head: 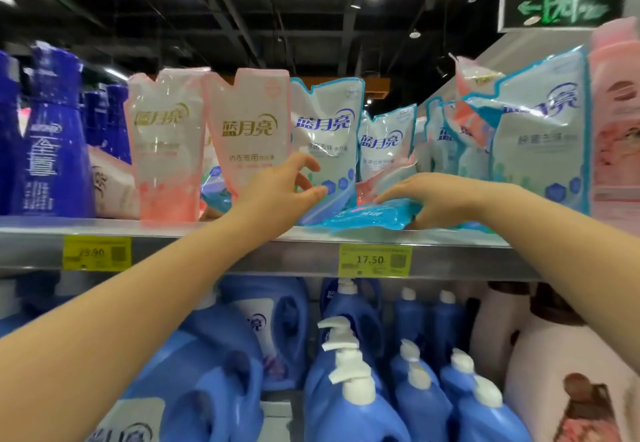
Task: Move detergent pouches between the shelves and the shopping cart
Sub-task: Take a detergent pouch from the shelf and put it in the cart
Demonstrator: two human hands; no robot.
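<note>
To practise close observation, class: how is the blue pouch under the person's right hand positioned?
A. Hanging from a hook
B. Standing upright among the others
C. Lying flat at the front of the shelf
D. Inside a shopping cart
C: the blue pouch lies flat on the shelf with the right hand on it, while the neighbouring pouches stand upright.

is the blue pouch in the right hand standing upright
No, the blue pouch lies flat on the shelf, gripped by the right hand.
</note>
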